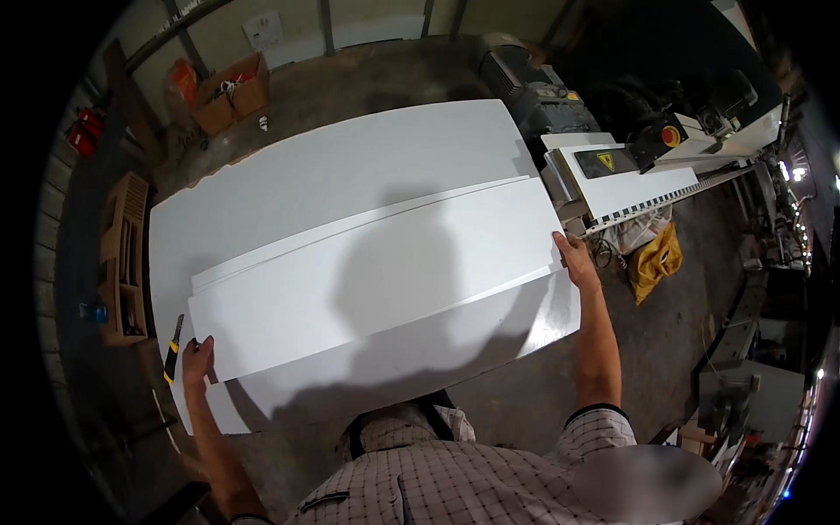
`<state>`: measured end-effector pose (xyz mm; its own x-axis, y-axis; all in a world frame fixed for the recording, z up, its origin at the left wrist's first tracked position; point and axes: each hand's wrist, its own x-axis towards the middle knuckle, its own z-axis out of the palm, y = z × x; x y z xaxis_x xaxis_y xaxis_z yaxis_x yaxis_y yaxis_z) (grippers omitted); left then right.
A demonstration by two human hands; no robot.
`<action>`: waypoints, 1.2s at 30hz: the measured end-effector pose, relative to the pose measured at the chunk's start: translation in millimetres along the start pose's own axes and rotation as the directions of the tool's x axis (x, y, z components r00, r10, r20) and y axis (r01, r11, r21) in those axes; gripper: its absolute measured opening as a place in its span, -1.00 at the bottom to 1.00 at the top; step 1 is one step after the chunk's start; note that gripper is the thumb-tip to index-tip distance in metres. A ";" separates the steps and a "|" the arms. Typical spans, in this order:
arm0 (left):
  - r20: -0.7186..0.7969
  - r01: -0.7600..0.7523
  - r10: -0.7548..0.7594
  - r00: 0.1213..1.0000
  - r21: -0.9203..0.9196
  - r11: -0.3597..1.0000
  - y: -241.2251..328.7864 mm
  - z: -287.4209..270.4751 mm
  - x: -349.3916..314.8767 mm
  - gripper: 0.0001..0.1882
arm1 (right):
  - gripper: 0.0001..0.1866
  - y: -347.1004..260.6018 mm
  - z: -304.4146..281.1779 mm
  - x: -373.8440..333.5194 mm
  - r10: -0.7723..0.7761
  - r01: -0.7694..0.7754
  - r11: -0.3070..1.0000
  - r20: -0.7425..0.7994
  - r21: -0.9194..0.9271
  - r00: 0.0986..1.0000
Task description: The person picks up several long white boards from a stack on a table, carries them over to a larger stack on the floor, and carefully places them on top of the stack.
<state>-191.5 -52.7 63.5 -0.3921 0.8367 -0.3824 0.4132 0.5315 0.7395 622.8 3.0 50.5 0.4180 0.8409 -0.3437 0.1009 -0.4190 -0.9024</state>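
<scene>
A long white panel (280, 315) lies across the large white worktop (420, 140) in front of me, my shadow falling over its middle. At its left end my left hand (198, 359) is closed on the edge, fingers partly hidden. My right hand (575, 260) grips the opposite end, thumb on top and the other fingers out of sight at the edge. Behind and under this panel shows the strip of another white panel (350, 215), slightly offset. Just left of my left hand lies a black and yellow utility knife (172, 350) at the worktop's edge.
A machine with a motor (534, 96), a red stop button (670, 136) and a toothed rail (652, 201) stands at the right. A yellow sack (656, 262) lies on the floor below it. A wooden rack (125, 262) stands left; a cardboard box (232, 94) sits at the back.
</scene>
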 end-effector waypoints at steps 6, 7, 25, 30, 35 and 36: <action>0.108 0.160 -0.158 0.981 -0.006 0.987 29.5 -2.4 11.6 -0.55 | -0.68 -13.5 5.7 -24.4 0.110 -0.112 0.994 0.074 0.016 0.991; 0.066 0.175 -0.173 0.983 -0.032 0.984 23.3 1.4 21.9 -0.52 | -0.69 -11.0 2.5 -31.5 0.114 -0.115 0.993 0.069 0.005 0.991; 0.518 -0.013 0.050 0.854 -0.074 0.997 26.7 -49.9 15.4 -0.05 | -0.09 110.5 4.3 -355.8 0.510 -0.492 0.859 -0.143 0.144 0.848; 0.552 0.117 -0.014 0.834 -0.151 0.982 30.5 -54.7 28.3 -0.20 | -0.17 158.8 2.0 -351.3 0.493 -0.445 0.855 -0.154 0.265 0.856; 0.370 0.093 -0.034 0.928 -0.143 0.985 40.9 -66.6 -17.3 -0.29 | -0.25 166.9 -8.2 -329.1 0.328 -0.325 0.881 0.052 0.345 0.943; 0.325 0.073 -0.017 0.945 -0.160 0.984 22.4 -78.1 -18.3 -0.30 | -0.27 162.7 -6.5 -317.1 0.312 -0.303 0.894 0.028 0.329 0.950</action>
<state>-239.2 -66.4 130.3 -0.1101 0.8250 -0.5543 0.2469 0.5629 0.7888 512.5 -334.0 14.4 0.4033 0.6773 -0.6153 -0.3338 -0.5171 -0.7881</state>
